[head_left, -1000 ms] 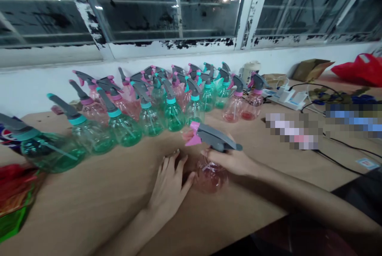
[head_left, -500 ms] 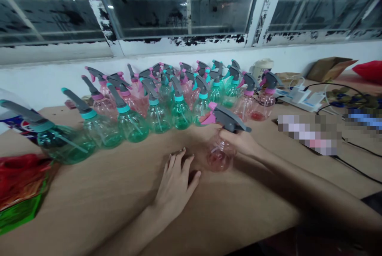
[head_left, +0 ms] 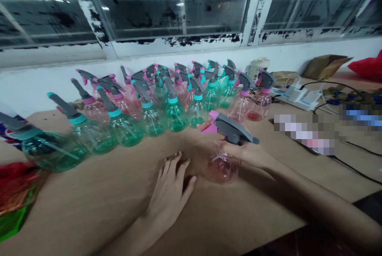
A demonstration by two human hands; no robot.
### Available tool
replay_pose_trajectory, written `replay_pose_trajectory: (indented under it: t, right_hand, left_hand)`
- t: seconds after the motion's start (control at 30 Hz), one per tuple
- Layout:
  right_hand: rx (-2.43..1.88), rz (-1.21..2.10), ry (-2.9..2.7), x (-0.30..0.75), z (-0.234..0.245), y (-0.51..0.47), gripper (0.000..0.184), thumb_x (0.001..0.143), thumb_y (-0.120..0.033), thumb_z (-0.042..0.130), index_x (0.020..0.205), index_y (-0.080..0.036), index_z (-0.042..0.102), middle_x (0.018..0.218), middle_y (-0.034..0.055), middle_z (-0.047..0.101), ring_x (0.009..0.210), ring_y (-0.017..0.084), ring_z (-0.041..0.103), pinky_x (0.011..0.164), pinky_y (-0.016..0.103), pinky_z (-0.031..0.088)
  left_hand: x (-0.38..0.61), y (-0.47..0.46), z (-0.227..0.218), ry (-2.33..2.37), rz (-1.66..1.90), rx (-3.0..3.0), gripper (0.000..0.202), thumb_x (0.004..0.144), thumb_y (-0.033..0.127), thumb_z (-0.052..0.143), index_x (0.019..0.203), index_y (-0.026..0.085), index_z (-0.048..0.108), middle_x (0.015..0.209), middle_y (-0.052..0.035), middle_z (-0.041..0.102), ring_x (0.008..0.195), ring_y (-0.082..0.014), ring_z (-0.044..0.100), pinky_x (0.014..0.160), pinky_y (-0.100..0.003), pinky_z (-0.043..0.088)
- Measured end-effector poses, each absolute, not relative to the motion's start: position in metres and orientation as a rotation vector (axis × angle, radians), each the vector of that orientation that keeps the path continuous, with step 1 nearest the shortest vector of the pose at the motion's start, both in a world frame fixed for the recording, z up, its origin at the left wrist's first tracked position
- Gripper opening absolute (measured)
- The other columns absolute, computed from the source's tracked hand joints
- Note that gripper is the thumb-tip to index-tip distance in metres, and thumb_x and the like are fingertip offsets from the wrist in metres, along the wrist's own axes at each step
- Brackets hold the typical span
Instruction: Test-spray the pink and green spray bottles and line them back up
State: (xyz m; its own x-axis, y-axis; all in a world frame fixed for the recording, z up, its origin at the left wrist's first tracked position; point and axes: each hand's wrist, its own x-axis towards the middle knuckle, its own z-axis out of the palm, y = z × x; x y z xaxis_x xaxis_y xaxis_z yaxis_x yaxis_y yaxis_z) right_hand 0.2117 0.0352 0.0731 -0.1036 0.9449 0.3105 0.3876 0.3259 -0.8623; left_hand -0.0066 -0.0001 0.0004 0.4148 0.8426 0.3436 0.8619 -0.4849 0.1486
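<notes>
My right hand [head_left: 241, 150] is wrapped round the neck of a clear pink spray bottle [head_left: 222, 168], just under its grey head with a pink trigger. The bottle is upright, low over the table or touching it; I cannot tell which. To its left, my left hand [head_left: 170, 182] lies palm down with fingers spread on the wooden table [head_left: 104, 208], holding nothing. Beyond both hands stands a crowd of similar bottles, such as a green spray bottle [head_left: 176, 117] with a turquoise collar and a pink spray bottle [head_left: 259, 105] at the right end.
On the right are a phone-like blurred object [head_left: 304, 134], a white power strip [head_left: 294, 97] with cables, and a brown paper box [head_left: 324, 67]. A white jar [head_left: 258, 67] stands by the wall. Red and green packaging [head_left: 18, 196] lies at the left edge, under a window [head_left: 173, 5] wall.
My right hand has brought the pink spray bottle slightly nearer to me. The left hand stays flat, and the whole view has shifted a little.
</notes>
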Motion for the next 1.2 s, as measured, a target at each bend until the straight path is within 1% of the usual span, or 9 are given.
replay_pose_trajectory:
  t: [0.23, 0.37, 0.47, 0.53, 0.73, 0.9, 1.0, 1.07, 1.2]
  right_hand:
    - [-1.153, 0.753, -1.668, 0.213, 0.069, 0.036, 0.021, 0.07, -0.034, 0.056, 0.087, -0.023, 0.062, 0.061, -0.0008, 0.054, 0.053, 0.014, 0.05, 0.048, 0.028, 0.044]
    - [-1.093, 0.767, -1.707, 0.213, 0.071, 0.036, 0.023, 0.073, -0.037, 0.061, 0.092, -0.024, 0.061, 0.072, 0.0003, 0.06, 0.062, 0.016, 0.056, 0.054, 0.029, 0.047]
    - [-1.078, 0.756, -1.681, 0.212, 0.071, 0.034, 0.02, 0.076, -0.041, 0.062, 0.085, -0.023, 0.061, 0.08, 0.0011, 0.062, 0.07, 0.016, 0.059, 0.061, 0.029, 0.048]
    - [-1.053, 0.767, -1.669, 0.211, 0.07, 0.033, 0.019, 0.078, -0.041, 0.061, 0.081, -0.022, 0.06, 0.079, 0.0008, 0.062, 0.07, 0.015, 0.058, 0.063, 0.029, 0.048]
    - [-0.961, 0.852, -1.705, 0.21, 0.069, 0.03, 0.02, 0.08, -0.041, 0.06, 0.087, -0.022, 0.06, 0.071, -0.0022, 0.056, 0.062, 0.012, 0.051, 0.06, 0.027, 0.044]
    - [-1.03, 0.769, -1.702, 0.21, 0.063, 0.033, 0.023, 0.079, -0.042, 0.059, 0.075, -0.02, 0.059, 0.059, -0.0042, 0.045, 0.056, 0.011, 0.041, 0.054, 0.026, 0.037]
    - [-1.045, 0.752, -1.703, 0.21, 0.061, 0.034, 0.024, 0.08, -0.042, 0.058, 0.073, -0.019, 0.058, 0.056, -0.0052, 0.04, 0.053, 0.009, 0.035, 0.05, 0.025, 0.033]
    - [-1.034, 0.748, -1.704, 0.209, 0.061, 0.034, 0.021, 0.079, -0.04, 0.058, 0.077, -0.019, 0.059, 0.058, -0.0051, 0.042, 0.052, 0.009, 0.035, 0.05, 0.025, 0.033]
    - [-0.965, 0.733, -1.699, 0.207, 0.066, 0.032, 0.017, 0.079, -0.036, 0.061, 0.087, -0.021, 0.062, 0.065, -0.0037, 0.051, 0.056, 0.01, 0.042, 0.055, 0.026, 0.038]
  left_hand:
    - [-0.008, 0.001, -0.001, -1.57, -0.546, -2.607, 0.038, 0.091, 0.036, 0.044, 0.124, 0.018, 0.048, 0.132, -0.0124, 0.048, 0.122, -0.0298, 0.044, 0.099, -0.052, 0.039]
    - [-0.009, 0.001, 0.001, -1.545, -0.546, -2.625, 0.038, 0.091, 0.036, 0.044, 0.125, 0.018, 0.048, 0.132, -0.0122, 0.048, 0.123, -0.0292, 0.043, 0.1, -0.051, 0.039]
    - [-0.009, 0.001, 0.001, -1.535, -0.558, -2.623, 0.038, 0.091, 0.036, 0.044, 0.124, 0.018, 0.048, 0.131, -0.0124, 0.048, 0.123, -0.0292, 0.043, 0.1, -0.051, 0.039]
    - [-0.009, 0.001, 0.001, -1.539, -0.565, -2.622, 0.038, 0.091, 0.037, 0.044, 0.124, 0.019, 0.048, 0.131, -0.0122, 0.049, 0.122, -0.0291, 0.044, 0.1, -0.051, 0.039]
    - [-0.01, 0.002, 0.0, -1.559, -0.574, -2.611, 0.038, 0.09, 0.037, 0.044, 0.123, 0.019, 0.048, 0.131, -0.0117, 0.048, 0.121, -0.0293, 0.045, 0.098, -0.05, 0.041]
    - [-0.01, 0.003, -0.002, -1.541, -0.577, -2.599, 0.037, 0.09, 0.037, 0.045, 0.124, 0.021, 0.047, 0.131, -0.0112, 0.048, 0.121, -0.0296, 0.045, 0.096, -0.05, 0.042]
    - [-0.01, 0.003, -0.003, -1.527, -0.586, -2.601, 0.037, 0.091, 0.037, 0.045, 0.124, 0.02, 0.047, 0.131, -0.0111, 0.048, 0.121, -0.0298, 0.044, 0.097, -0.051, 0.041]
    - [-0.01, 0.003, -0.003, -1.529, -0.59, -2.61, 0.038, 0.091, 0.037, 0.044, 0.124, 0.02, 0.048, 0.131, -0.0113, 0.049, 0.121, -0.0295, 0.045, 0.097, -0.05, 0.041]
    - [-0.01, 0.003, -0.001, -1.525, -0.591, -2.611, 0.038, 0.09, 0.037, 0.045, 0.124, 0.019, 0.049, 0.13, -0.0121, 0.049, 0.121, -0.03, 0.045, 0.097, -0.051, 0.041]
